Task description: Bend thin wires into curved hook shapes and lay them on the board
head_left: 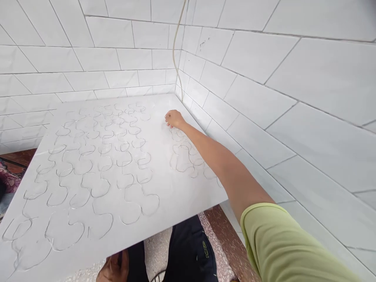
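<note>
White tiles wrap the corner. Right hand [174, 118] fingers curl down on the board [176, 203]; the wire loop row [183, 158] runs from them back toward the person. Pinching? Cannot tell.

You face a corner where two walls [293, 78] of glossy white rectangular tiles meet, a pale cord [175, 51] hanging down the joint, with reddish-brown floor [226, 231] and a speckled terrazzo strip [155, 250] below, all evenly lit.

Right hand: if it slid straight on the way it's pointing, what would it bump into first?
The right hand would likely cross bare white board and meet the tiled back wall; depth unclear.
</note>
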The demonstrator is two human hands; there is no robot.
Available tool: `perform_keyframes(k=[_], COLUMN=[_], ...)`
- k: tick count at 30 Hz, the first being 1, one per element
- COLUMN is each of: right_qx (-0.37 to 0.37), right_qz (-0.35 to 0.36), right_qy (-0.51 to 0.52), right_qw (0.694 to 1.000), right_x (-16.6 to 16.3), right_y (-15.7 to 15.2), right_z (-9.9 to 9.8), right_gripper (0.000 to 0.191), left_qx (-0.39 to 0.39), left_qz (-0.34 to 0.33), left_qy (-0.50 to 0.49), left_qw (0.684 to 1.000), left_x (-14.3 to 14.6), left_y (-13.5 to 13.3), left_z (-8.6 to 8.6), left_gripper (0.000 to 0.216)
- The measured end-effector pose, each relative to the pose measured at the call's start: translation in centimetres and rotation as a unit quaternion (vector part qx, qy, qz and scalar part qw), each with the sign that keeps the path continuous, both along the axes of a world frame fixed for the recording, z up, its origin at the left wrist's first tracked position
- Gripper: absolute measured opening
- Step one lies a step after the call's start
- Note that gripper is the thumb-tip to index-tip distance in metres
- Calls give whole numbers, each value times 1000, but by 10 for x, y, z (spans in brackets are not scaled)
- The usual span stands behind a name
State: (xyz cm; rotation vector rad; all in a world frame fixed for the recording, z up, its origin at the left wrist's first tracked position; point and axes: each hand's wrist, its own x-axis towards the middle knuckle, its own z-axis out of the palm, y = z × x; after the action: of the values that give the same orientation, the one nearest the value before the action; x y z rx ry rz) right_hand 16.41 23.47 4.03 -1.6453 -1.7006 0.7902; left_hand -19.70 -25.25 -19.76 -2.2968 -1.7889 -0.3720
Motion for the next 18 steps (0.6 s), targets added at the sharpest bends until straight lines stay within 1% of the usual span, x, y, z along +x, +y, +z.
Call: perform_keyframes(k=[2, 4, 6, 8, 10, 13, 18], right_qx=[12, 20, 27, 34, 44, 53, 39], right_qz=[-1, -3, -4, -1, 6, 27, 72], right_qy=[2, -1, -8, -17, -28, -46, -100], right_qw=[1000, 1000, 1000, 999, 999, 997, 992], right_x=[28, 53, 71, 82, 86, 81, 60], right_y=[-25, -47, -68, -86, -101, -115, -119], right_z=[2, 2, 2, 0, -2, -6, -12], right_gripper=[16, 13, 13, 14, 15, 19, 26], left_qx=[-28, -68, -100, -115, -119, -119, -123], left_qz=[22, 60, 106, 134, 139, 149, 173], left_qy=[-46, -99, -145, -176, -194, -199, -196], left_qw=[998, 991, 979, 968, 964, 961, 957], left_x=[3, 7, 14, 20, 25, 30, 34], left_y=[4, 7, 9, 11, 12, 12, 10], left_z=[6, 12, 18, 23, 27, 30, 34], left_gripper=[40, 31, 23, 20, 21, 23, 27])
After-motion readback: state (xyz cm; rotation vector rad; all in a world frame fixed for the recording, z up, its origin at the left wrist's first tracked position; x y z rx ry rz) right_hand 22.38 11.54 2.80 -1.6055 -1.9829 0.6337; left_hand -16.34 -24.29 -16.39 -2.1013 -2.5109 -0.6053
